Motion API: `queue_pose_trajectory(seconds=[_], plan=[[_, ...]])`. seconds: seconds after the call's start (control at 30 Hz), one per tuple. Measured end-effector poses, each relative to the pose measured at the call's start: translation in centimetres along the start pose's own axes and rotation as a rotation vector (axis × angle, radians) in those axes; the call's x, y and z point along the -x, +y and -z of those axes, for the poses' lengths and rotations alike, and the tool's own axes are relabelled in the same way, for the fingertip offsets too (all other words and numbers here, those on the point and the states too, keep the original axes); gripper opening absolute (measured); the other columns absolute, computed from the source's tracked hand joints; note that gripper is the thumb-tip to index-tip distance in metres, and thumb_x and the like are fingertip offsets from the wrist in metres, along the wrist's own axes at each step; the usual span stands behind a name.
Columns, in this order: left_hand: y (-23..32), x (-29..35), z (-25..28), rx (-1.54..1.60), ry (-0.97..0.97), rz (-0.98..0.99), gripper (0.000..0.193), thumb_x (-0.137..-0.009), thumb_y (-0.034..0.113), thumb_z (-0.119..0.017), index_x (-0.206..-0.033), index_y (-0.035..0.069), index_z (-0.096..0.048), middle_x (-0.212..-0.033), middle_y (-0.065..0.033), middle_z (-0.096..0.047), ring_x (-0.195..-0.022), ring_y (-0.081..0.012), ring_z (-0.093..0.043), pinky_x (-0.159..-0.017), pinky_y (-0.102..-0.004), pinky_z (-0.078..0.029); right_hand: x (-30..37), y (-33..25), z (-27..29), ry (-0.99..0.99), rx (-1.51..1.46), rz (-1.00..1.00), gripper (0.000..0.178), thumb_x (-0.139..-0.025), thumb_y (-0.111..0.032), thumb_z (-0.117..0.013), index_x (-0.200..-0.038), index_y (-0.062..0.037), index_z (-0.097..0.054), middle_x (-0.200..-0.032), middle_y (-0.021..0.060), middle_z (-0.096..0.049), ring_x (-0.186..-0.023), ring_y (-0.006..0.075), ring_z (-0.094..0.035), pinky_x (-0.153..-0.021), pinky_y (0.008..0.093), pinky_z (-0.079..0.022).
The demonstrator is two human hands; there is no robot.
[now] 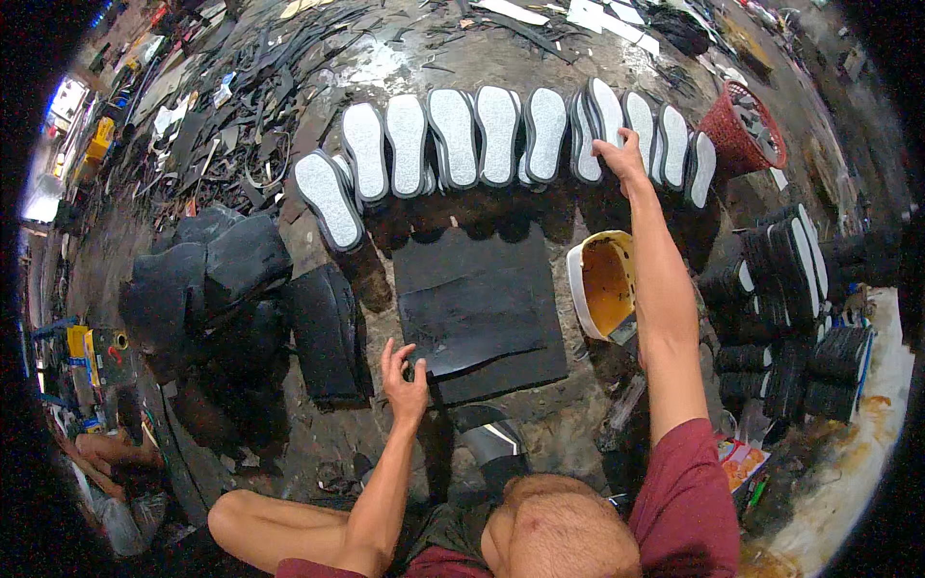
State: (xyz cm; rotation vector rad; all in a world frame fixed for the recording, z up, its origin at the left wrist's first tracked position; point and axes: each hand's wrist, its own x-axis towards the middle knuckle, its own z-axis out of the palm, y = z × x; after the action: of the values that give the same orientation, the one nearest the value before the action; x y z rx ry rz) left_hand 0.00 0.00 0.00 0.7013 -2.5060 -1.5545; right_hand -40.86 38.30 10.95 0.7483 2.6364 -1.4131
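A curved row of shoe soles (451, 137) with white fuzzy tops and dark edges stands in stacks across the far side. My right hand (621, 159) reaches to the right part of this row. Its thumb and fingers close on the near end of one sole (604, 108), raised above its neighbours. Above the left edge of a black square board (535, 260), my left hand (405, 385) hangs with fingers apart, holding nothing. On that board lies a thin black sheet (482, 323). Beside my right forearm sits a cut-open white container (578, 289) with a yellow-brown inside.
Stacked black sheets (328, 332) and a larger black heap (207, 275) lie to the left. More soles (785, 270) are piled at right. A red basket (723, 130) stands beyond the row's right end. Scraps cover the far floor. Another person's limb (111, 451) shows at far left.
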Motion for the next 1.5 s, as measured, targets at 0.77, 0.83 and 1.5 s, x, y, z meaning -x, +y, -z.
queue_pose_trajectory(seconds=[0.77,0.83,1.5], plan=[[4.2,-0.7,0.6,0.158,0.035,0.023,0.033,-0.095,0.009,-0.073,-0.126,0.001,-0.069,-0.146,-0.0153,-0.059,-0.125,-0.0264,-0.065,-0.102,-0.0374,-0.055,6.8,-2.0,-3.3,0.17,-0.377,0.414,0.112,-0.067,-0.029,-0.09,-0.158,-0.0047,-0.029,-0.146,0.0207,-0.051,-0.129,0.0318,-0.056,-0.107,0.044,-0.047],[6.7,-1.5,-0.3,0.468,0.003,0.136,0.044,-0.097,0.008,-0.073,-0.138,-0.002,-0.06,-0.141,-0.0167,-0.062,-0.123,-0.0264,-0.066,-0.102,-0.0375,-0.056,14.5,-2.3,-4.8,-0.148,-0.631,0.493,0.101,-0.075,-0.012,-0.089,-0.158,-0.004,-0.032,-0.123,0.0154,-0.067,-0.106,0.0222,-0.068,-0.09,0.0367,-0.057],[-0.1,-3.7,14.0,-0.702,0.392,-0.129,0.096,-0.076,0.028,-0.092,-0.155,0.003,-0.044,-0.136,-0.0231,-0.065,-0.126,-0.0396,-0.061,-0.108,-0.0481,-0.048,33.8,8.1,-3.6,-0.682,-0.935,-0.045,0.051,-0.085,-0.016,-0.062,-0.131,0.0053,-0.061,-0.12,0.0148,-0.069,-0.11,0.0262,-0.067,-0.097,0.0416,-0.056]])
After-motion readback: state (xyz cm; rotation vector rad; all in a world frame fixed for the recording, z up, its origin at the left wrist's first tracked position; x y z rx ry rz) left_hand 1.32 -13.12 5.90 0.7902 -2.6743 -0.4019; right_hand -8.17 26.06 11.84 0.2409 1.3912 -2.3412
